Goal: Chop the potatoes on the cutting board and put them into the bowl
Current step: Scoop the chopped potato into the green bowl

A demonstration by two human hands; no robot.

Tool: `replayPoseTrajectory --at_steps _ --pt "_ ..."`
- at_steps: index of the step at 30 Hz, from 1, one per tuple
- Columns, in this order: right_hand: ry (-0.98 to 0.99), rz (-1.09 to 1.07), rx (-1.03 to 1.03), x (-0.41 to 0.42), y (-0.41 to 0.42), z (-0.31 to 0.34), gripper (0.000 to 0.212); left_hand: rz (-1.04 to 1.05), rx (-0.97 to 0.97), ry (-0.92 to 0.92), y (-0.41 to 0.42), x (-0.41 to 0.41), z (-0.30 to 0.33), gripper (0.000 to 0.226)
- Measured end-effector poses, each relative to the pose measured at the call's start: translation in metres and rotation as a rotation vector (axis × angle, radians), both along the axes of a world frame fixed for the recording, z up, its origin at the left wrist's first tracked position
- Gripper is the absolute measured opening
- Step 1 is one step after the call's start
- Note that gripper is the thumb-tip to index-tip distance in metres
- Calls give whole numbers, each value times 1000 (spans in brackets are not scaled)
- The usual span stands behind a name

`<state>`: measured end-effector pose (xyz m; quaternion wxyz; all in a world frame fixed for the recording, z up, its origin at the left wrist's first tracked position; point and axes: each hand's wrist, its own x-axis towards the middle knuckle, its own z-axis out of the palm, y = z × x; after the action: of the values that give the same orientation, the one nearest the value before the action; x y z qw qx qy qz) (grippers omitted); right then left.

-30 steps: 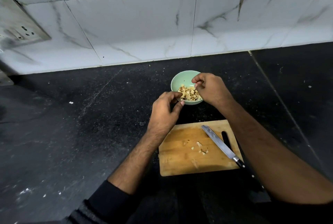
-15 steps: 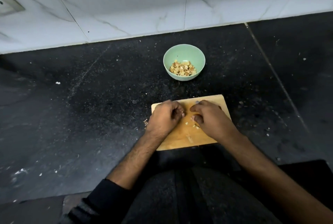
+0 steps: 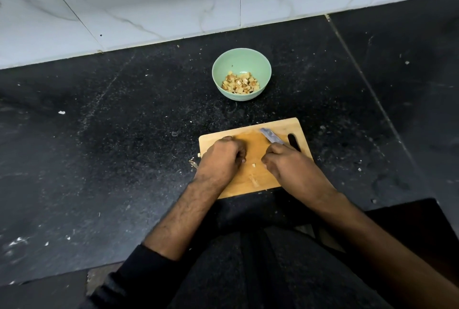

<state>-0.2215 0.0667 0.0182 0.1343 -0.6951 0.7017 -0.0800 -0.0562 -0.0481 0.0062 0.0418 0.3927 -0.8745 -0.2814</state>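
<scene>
Both hands have come back from the bowl to the cutting board, and the camera view has dropped to follow them. Left hand rests knuckles-up on the board's left part with its fingers curled under; whether that grip encloses any scraps cannot be told from this angle. Right hand sits over the knife, whose blade tip pokes out beyond the fingers; the grip looks curled, though it is unclear if it closes on the handle or on bits of potato. Most chopped potato pieces already lie in the green bowl, which stands on the dark bench beyond the board. One small potato scrap lies between the hands.

The step appears to be gathering the last bits. Doing it well means sweeping the fingers inward to heap the scraps, keeping fingertips off the blade edge, and pinching the heap firmly before lifting toward the bowl.
</scene>
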Motion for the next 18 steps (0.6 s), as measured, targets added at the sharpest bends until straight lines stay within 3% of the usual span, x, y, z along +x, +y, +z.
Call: replayPoseTrajectory --at_steps 5,11,18 --pt "22 -55 32 14 5 -7 26 -28 -45 -85 7 -7 8 9" --pt "-185 -241 26 11 -15 -6 15 20 110 1 12 -8 9 13" --pt "-67 -263 72 19 -12 5 24 -50 59 -20 25 -15 10 17"
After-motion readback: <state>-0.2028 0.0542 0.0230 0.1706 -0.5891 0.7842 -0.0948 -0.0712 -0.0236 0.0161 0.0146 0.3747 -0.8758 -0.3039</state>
